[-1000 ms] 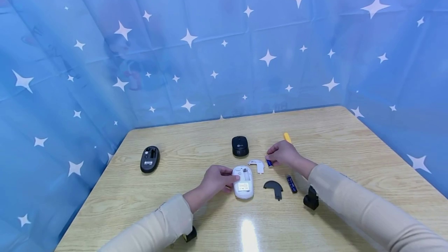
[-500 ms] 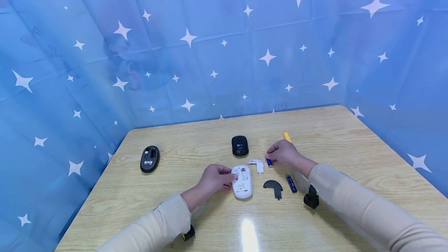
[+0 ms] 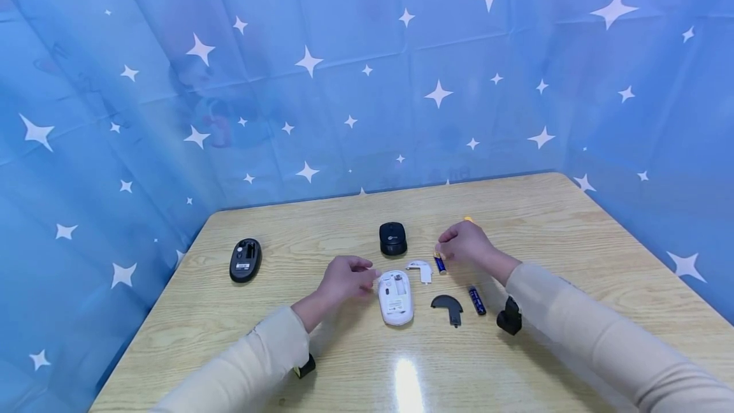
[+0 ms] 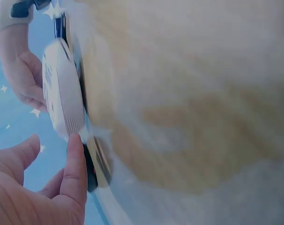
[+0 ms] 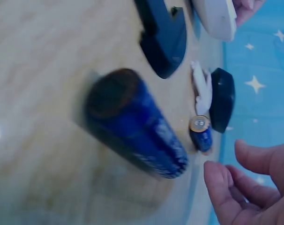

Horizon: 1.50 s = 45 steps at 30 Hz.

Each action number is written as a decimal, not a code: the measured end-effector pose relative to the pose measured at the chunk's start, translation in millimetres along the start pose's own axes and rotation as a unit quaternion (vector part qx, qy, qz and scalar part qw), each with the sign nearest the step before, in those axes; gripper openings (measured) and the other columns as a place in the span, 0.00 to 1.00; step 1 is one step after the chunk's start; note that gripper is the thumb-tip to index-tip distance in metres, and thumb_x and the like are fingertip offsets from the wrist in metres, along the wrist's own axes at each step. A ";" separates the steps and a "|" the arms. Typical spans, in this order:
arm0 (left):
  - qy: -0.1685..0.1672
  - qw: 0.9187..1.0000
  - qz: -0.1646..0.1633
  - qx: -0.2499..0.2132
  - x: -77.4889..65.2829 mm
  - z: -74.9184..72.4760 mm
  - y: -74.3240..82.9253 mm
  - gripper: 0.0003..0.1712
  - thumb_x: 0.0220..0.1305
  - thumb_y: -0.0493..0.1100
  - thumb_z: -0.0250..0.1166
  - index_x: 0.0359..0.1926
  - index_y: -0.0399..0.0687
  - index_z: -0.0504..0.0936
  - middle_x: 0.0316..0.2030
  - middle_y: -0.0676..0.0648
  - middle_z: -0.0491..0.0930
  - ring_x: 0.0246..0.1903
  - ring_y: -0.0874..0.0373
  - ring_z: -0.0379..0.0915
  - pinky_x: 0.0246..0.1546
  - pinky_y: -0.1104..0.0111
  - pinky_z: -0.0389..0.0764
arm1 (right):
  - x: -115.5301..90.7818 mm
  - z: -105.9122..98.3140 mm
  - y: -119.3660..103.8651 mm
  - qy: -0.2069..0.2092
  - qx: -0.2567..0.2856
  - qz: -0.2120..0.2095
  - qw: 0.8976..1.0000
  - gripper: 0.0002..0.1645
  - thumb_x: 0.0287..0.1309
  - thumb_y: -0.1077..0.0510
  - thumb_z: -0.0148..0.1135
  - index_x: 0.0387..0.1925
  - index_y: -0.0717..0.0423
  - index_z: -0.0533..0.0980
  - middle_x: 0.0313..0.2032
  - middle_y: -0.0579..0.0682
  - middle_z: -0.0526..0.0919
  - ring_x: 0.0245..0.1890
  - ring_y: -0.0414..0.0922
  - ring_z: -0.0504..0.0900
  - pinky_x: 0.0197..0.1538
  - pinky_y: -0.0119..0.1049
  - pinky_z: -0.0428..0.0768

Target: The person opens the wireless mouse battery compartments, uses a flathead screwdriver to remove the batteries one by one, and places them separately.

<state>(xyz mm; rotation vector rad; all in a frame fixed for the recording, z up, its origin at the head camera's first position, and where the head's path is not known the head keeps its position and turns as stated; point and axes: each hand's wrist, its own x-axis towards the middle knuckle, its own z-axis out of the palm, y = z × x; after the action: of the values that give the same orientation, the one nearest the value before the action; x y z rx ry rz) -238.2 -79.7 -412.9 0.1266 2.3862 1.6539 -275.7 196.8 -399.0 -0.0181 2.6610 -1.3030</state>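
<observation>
A white computer mouse lies underside up, its battery compartment uncovered. My left hand is by its left edge, thumb and fingers parted in the left wrist view. A blue AA battery with a gold end lies right of the white battery cover. Just above that battery is my right hand, with thumb and fingertips apart and nothing between them in the right wrist view. Another blue battery lies nearer, beside the dark grey battery cover; it looms large in the right wrist view.
A black mouse sits right side up behind the white one. Another black mouse lies underside up at the left, its compartment uncovered. A yellow object is partly hidden behind the right hand. A star-patterned blue curtain borders the wooden table.
My right hand has let go of the blue battery and lifted slightly away. My left hand has released the white mouse and drawn back to the left; the mouse shifted slightly left earlier.
</observation>
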 end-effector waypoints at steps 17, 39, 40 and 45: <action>-0.008 0.920 0.226 0.320 48.9 -23.7 5.2 0.24 0.64 0.44 0.67 0.59 0.40 0.78 0.53 0.44 0.79 0.49 0.53 0.77 0.49 0.63 0.80 | 32.0 -0.3 -25.4 -0.015 -0.096 -0.185 0.978 0.19 0.62 0.60 0.64 0.53 0.62 0.77 0.50 0.59 0.81 0.48 0.51 0.80 0.48 0.46 0.82; -0.068 0.604 0.538 0.584 91.8 -31.0 -1.1 0.24 0.64 0.43 0.67 0.60 0.45 0.75 0.51 0.45 0.78 0.51 0.54 0.75 0.57 0.66 0.75 | 70.4 15.2 -12.2 -0.033 -0.347 -0.443 0.826 0.30 0.53 0.62 0.71 0.59 0.58 0.74 0.58 0.58 0.77 0.56 0.54 0.77 0.56 0.48 0.78; -0.071 0.598 0.537 0.591 92.4 -31.2 -1.2 0.25 0.65 0.44 0.66 0.61 0.45 0.74 0.52 0.45 0.78 0.52 0.54 0.75 0.57 0.66 0.75 | 71.9 15.3 -11.6 -0.033 -0.352 -0.450 0.820 0.31 0.53 0.62 0.71 0.59 0.58 0.74 0.59 0.57 0.76 0.56 0.54 0.77 0.56 0.48 0.78; -0.072 0.567 0.537 0.620 94.8 -31.1 -2.0 0.25 0.69 0.45 0.62 0.64 0.46 0.71 0.56 0.45 0.76 0.54 0.54 0.73 0.58 0.65 0.74 | 77.0 16.0 -11.0 -0.034 -0.379 -0.470 0.796 0.32 0.54 0.61 0.71 0.61 0.58 0.73 0.61 0.57 0.75 0.57 0.53 0.76 0.58 0.46 0.77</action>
<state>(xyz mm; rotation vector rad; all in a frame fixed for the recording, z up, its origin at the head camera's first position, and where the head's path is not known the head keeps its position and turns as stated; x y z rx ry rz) -337.4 -89.5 -417.9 2.0931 2.8361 -0.4561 -349.6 170.6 -411.9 -1.6006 2.9445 -0.1743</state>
